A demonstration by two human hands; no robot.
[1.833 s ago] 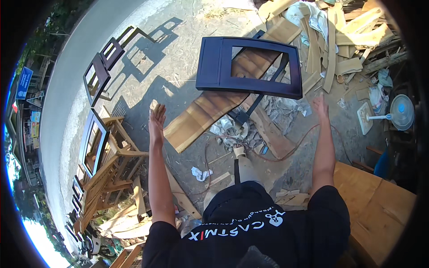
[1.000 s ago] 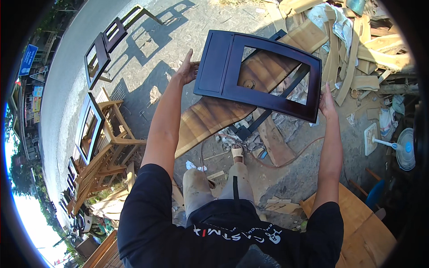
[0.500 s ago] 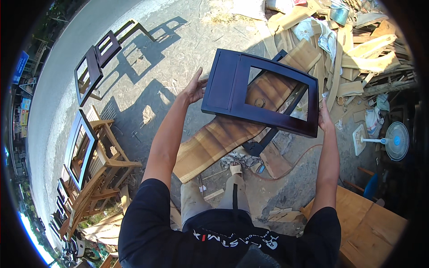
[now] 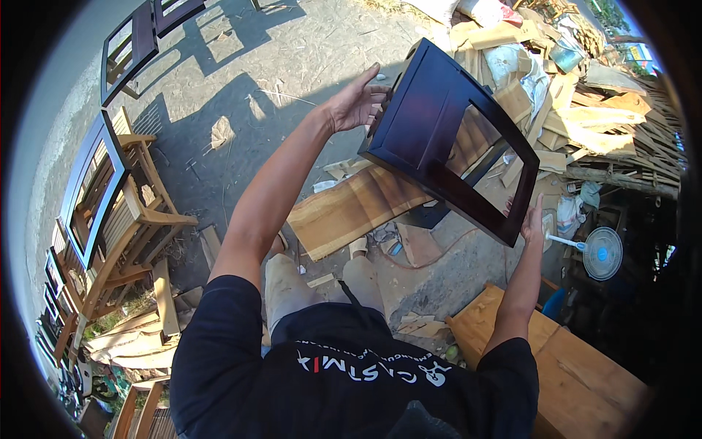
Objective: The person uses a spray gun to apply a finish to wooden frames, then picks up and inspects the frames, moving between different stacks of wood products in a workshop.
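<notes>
Between my two hands, in the air above the ground, is a dark-stained wooden frame with a solid panel at one end and a large opening at the other. It tilts down toward the right. My left hand supports its left end, the thumb raised and the fingers against the edge. At the lower right end my right hand grips it, some fingers partly hidden behind the frame. Under it lies a long brown wood plank, seen partly through the opening, on a dark support.
Dark frames stand at the upper left. Another frame leans on a wooden bench. Scrap wood is heaped at the far right, with a fan nearer. A wooden tabletop sits at the lower right.
The frame has turned clockwise and tilted, its right end lower. Both hands still hold it. My view has shifted, so the bench and fan appear farther left.
</notes>
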